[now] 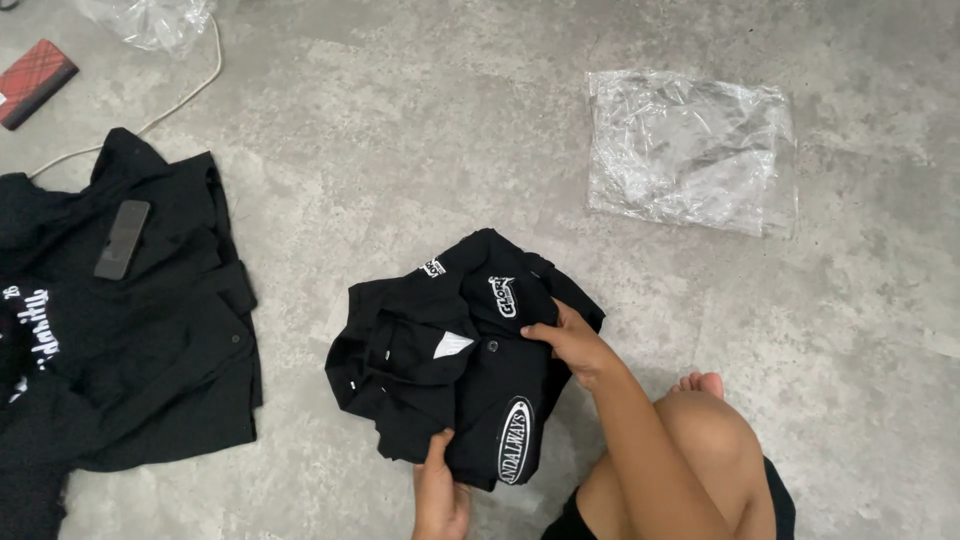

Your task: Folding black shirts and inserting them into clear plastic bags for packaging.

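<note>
A black shirt (430,370) with white patches and an oval badge lies bundled on the grey concrete floor in front of me. My left hand (440,495) grips its near bottom edge. My right hand (570,340) presses on the shirt's right side, fingers curled over the fabric near a white patch. My bent knee (710,440) is at the lower right.
A pile of black garments (150,340) lies at the left with a dark flat rectangular object (122,238) on top. A crumpled clear plastic bag (690,150) lies upper right. Another clear bag (150,20), a white cable (180,95) and a red plaid case (32,82) sit top left.
</note>
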